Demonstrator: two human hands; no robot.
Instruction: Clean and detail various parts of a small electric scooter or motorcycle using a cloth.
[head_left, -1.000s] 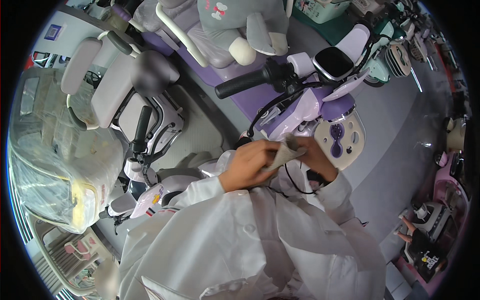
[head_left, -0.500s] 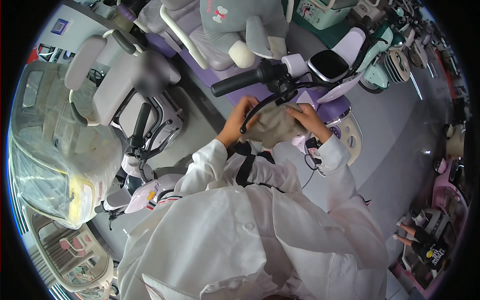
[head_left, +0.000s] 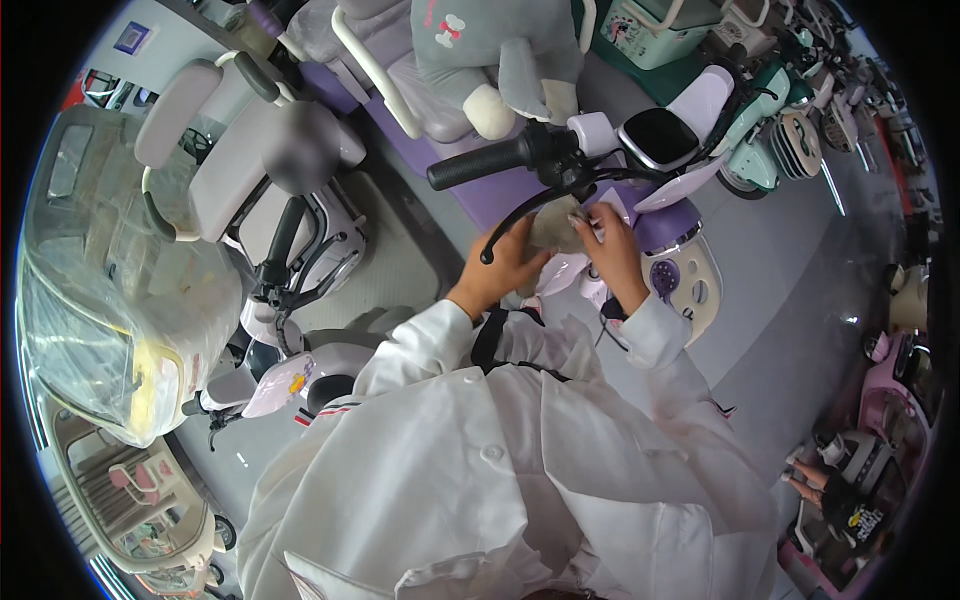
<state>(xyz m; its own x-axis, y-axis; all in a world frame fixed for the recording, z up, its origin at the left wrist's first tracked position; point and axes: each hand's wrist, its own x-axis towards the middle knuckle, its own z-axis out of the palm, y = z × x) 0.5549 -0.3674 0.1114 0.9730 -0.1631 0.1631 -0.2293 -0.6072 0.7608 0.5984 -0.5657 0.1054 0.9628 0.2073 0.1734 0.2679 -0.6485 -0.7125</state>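
Observation:
Between my hands is a bunched grey-brown cloth (head_left: 553, 228), just below the handlebar of a lilac and purple scooter. My left hand (head_left: 498, 268) is wrapped round the cloth's left side, its fingertips partly behind the curved black brake lever (head_left: 522, 211). My right hand (head_left: 614, 252) pinches the cloth's right edge between thumb and fingers. Above them are the black rubber grip (head_left: 480, 164) and the scooter's dark display (head_left: 658, 137). Part of the cloth is hidden by my left hand.
A grey plush toy (head_left: 500, 60) sits on the purple scooter's seat. At left stand another scooter with a black handle grip (head_left: 284, 240) and a vehicle under clear plastic wrap (head_left: 130, 290). Mint scooters (head_left: 755, 130) line the right. A person (head_left: 845, 500) is at lower right.
The cloth was spread wider between my hands and is now bunched smaller and higher. My left hand has turned and closed further over it; my right hand has moved slightly left.

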